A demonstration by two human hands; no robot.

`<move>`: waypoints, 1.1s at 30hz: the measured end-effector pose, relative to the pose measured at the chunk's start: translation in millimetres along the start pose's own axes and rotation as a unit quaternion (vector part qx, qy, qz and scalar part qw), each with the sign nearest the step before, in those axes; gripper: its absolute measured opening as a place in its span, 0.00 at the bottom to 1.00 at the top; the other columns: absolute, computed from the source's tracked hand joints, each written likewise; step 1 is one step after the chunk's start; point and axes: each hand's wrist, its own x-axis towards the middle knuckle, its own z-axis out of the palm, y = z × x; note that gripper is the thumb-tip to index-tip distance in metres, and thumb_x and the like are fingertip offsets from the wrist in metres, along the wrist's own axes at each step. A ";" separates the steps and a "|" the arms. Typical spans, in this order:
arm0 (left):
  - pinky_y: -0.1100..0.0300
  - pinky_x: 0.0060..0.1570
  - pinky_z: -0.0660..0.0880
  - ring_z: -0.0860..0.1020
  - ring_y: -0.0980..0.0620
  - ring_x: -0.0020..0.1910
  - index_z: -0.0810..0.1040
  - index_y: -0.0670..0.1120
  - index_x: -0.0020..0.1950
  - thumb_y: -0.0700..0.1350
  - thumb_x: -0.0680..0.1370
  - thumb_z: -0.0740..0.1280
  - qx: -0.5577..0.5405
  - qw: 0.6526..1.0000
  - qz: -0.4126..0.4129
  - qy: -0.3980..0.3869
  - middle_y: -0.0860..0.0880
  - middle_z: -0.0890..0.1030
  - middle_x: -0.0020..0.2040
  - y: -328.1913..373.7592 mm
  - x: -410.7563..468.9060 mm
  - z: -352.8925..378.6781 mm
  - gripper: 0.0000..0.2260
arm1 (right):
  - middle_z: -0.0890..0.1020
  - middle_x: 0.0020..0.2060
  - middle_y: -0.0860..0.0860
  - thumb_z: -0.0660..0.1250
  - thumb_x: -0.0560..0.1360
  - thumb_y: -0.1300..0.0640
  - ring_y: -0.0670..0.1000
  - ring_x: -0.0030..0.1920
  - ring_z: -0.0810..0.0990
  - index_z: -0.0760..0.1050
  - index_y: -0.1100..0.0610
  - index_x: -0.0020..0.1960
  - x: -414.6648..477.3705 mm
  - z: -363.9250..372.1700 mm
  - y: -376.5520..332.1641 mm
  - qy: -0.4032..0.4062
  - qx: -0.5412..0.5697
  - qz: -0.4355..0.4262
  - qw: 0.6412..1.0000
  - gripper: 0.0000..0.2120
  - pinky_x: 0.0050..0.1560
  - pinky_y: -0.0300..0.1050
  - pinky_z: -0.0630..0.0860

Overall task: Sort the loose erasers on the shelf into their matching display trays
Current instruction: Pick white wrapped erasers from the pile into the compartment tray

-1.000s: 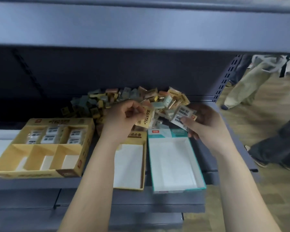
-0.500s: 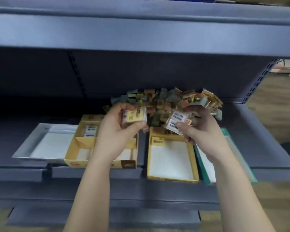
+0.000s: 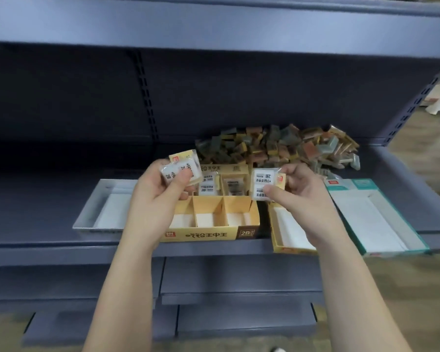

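2 hands working over the shelf (image 3: 48,222). Left hand (image 3: 160,199) is pinching 2 wrapped erasers (image 3: 182,170); right hand (image 3: 302,196) is pinching 2 more (image 3: 263,184), both above the divided yellow tray (image 3: 214,233). 4 trays sitting in a row w/ loose pile (image 3: 277,146) lying far behind.

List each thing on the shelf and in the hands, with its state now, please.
left hand: holding wrapped erasers
right hand: holding wrapped eraser pack
divided yellow tray: back cells partly filled, front cells empty
grey tray: empty
flat yellow tray: empty where visible
teal tray: empty
eraser pile: loose, unsorted
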 end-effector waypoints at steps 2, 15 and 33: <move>0.60 0.43 0.78 0.83 0.53 0.42 0.76 0.51 0.51 0.45 0.80 0.66 -0.007 1.000 -0.004 -0.004 0.52 0.84 0.44 -4.7 1.2 -11.2 0.02 | 0.86 0.45 0.51 0.75 0.70 0.60 0.54 0.48 0.84 0.78 0.53 0.49 -2.4 9.2 1.5 0.011 -0.015 -0.013 1.000 0.10 0.52 0.54 0.79; 0.66 0.38 0.75 0.83 0.57 0.43 0.78 0.48 0.49 0.46 0.76 0.71 -0.022 0.999 0.001 0.042 0.55 0.85 0.42 -17.4 0.2 -46.0 0.04 | 0.85 0.46 0.48 0.71 0.74 0.68 0.52 0.46 0.85 0.77 0.55 0.58 -11.1 41.4 -6.7 -0.012 0.046 0.031 0.998 0.16 0.42 0.41 0.80; 0.59 0.35 0.80 0.85 0.50 0.41 0.76 0.49 0.57 0.44 0.75 0.73 -0.021 0.996 -0.032 0.086 0.49 0.84 0.47 -18.2 -10.4 -56.4 0.12 | 0.86 0.43 0.50 0.72 0.74 0.65 0.46 0.38 0.84 0.74 0.57 0.53 -5.2 64.0 -5.5 0.005 0.021 -0.005 1.000 0.12 0.35 0.37 0.76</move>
